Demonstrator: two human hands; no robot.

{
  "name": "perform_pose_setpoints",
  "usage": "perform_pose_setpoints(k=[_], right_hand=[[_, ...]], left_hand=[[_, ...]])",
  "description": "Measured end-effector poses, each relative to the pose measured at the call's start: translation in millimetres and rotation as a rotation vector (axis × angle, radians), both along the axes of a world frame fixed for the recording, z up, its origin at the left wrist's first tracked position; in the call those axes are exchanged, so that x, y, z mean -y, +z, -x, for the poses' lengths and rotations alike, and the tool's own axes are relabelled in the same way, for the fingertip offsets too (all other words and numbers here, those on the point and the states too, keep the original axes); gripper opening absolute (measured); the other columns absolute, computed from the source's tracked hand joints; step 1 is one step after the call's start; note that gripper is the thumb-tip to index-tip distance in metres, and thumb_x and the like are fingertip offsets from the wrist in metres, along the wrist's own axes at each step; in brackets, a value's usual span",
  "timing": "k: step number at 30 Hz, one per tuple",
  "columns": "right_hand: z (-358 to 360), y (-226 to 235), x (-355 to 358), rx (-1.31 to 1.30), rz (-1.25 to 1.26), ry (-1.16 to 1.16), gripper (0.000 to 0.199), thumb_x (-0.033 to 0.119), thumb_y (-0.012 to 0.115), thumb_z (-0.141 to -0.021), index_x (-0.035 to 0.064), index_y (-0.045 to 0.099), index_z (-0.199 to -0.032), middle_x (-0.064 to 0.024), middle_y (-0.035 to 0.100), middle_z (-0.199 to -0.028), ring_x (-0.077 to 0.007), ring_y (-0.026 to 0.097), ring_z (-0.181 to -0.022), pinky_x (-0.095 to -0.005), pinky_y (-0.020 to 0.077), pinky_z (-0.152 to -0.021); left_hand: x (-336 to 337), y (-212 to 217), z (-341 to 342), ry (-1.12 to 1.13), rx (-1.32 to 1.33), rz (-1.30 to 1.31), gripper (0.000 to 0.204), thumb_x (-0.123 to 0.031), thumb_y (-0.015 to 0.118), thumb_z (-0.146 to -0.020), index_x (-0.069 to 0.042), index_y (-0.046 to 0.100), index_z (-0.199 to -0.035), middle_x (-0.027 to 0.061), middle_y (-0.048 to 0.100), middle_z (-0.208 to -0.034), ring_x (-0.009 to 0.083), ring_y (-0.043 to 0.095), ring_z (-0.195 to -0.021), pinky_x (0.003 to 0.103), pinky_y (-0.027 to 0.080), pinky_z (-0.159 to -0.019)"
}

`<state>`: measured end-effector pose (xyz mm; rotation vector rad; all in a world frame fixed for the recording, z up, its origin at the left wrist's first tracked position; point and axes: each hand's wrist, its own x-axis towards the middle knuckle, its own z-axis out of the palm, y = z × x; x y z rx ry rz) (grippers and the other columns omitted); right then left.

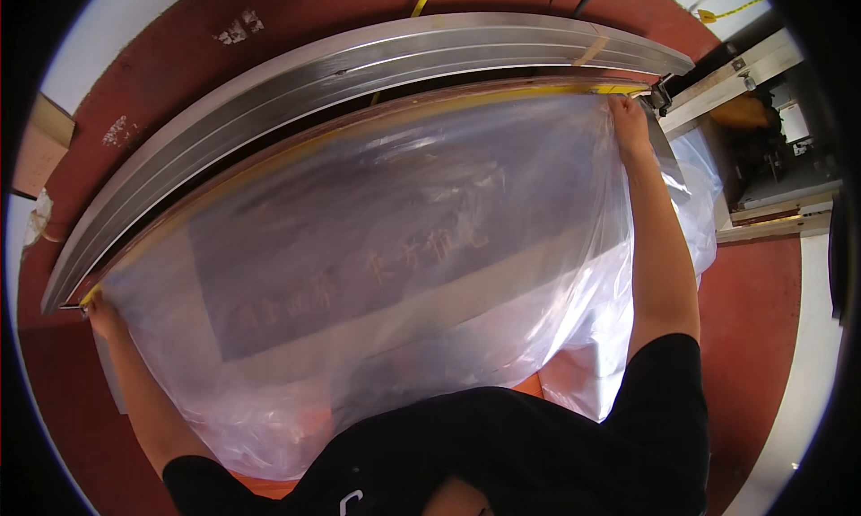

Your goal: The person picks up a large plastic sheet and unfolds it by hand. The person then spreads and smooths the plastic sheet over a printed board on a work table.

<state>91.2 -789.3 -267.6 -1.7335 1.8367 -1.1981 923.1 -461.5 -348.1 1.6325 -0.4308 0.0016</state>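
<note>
A large sheet of clear plastic film [502,319] is spread wide between my arms and hangs down toward my body. At its far left corner, my left hand [106,317] is closed on the edge of the film, beside a yellow strip. My right hand [630,123] grips the far right corner in a fist, next to the same yellow strip [619,90]. Through the film a dark rectangular panel [296,238] with lettering shows, along with patches of orange. My fingertips are mostly hidden in both grips.
Beyond the film a long silver metal rail [359,63] spans the view, bent by the lens. The floor [749,336] is red with pale scuffs. At the right stands a pale frame [740,81] with dark machinery inside. A cardboard box [47,144] sits at the far left.
</note>
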Motion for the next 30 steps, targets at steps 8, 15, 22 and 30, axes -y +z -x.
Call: perform_pose_setpoints(k=[8,15,22,30], right_hand=[[-7.4,-19.6,50.5,-0.122,-0.048,-0.270,0.036,0.036,0.056,-0.060,0.0009,0.054,-0.068,-0.0098,0.055,-0.067,-0.0190,0.051,-0.062,-0.0275,0.0381,-0.060],[-15.7,-34.2,43.6,-0.062,0.037,-0.398,0.042,0.041,0.044,-0.067,0.0001,0.051,-0.075,-0.0162,0.053,-0.076,-0.0279,0.049,-0.074,-0.0332,0.0361,-0.066],[-24.3,-23.2,35.3,-0.141,0.096,-0.442,0.040,0.033,0.029,-0.072,-0.0005,0.048,-0.083,-0.0197,0.048,-0.085,-0.0335,0.043,-0.082,-0.0354,0.0321,-0.071],[8.1,-14.0,45.5,0.187,-0.218,-0.033,0.047,0.040,0.033,-0.068,-0.0003,0.050,-0.085,-0.0177,0.050,-0.085,-0.0277,0.045,-0.085,-0.0326,0.0315,-0.073]], left_hand=[[29.6,-70.7,-104.6,-0.058,-0.224,0.141,0.030,-0.025,0.045,-0.072,-0.002,0.049,-0.090,0.0063,0.050,-0.089,0.0156,0.046,-0.082,0.024,0.035,-0.070],[3.0,-27.2,-159.1,-0.113,-0.529,0.222,0.039,-0.024,0.038,-0.075,0.005,0.039,-0.101,0.0080,0.043,-0.101,0.0199,0.043,-0.090,0.024,0.031,-0.079],[39.5,-7.6,4.8,0.426,-0.005,-0.769,0.035,-0.024,0.038,-0.069,0.004,0.049,-0.086,0.0086,0.052,-0.082,0.0161,0.049,-0.075,0.026,0.039,-0.063],[34.0,58.5,63.3,0.329,-0.047,-0.794,0.028,-0.022,0.036,-0.071,-0.001,0.049,-0.086,0.0096,0.050,-0.079,0.0182,0.048,-0.073,0.027,0.039,-0.064]])
